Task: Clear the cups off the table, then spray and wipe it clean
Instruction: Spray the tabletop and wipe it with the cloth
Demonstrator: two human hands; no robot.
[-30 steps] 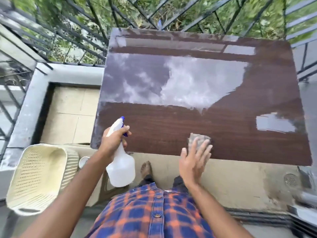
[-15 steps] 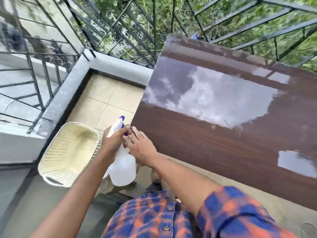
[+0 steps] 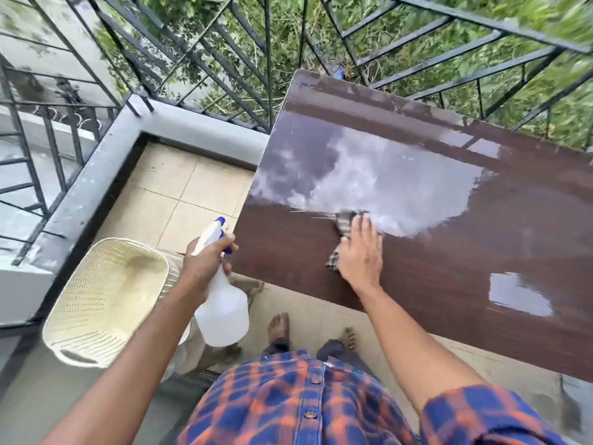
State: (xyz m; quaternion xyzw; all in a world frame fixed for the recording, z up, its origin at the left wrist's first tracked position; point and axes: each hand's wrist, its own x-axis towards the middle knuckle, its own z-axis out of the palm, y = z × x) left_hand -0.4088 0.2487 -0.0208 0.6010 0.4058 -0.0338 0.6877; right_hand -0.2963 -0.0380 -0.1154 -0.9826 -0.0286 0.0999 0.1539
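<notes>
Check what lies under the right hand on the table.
A grey checked cloth lies under the right hand, pressed flat on the brown table. Its ends stick out at the hand's far and near left edges; the palm covers its middle.

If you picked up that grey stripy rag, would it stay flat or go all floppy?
Probably floppy: the grey striped rag lies crumpled under the flat right hand. It likely slides easily, since the glossy brown table looks wet where it reflects the sky.
</notes>
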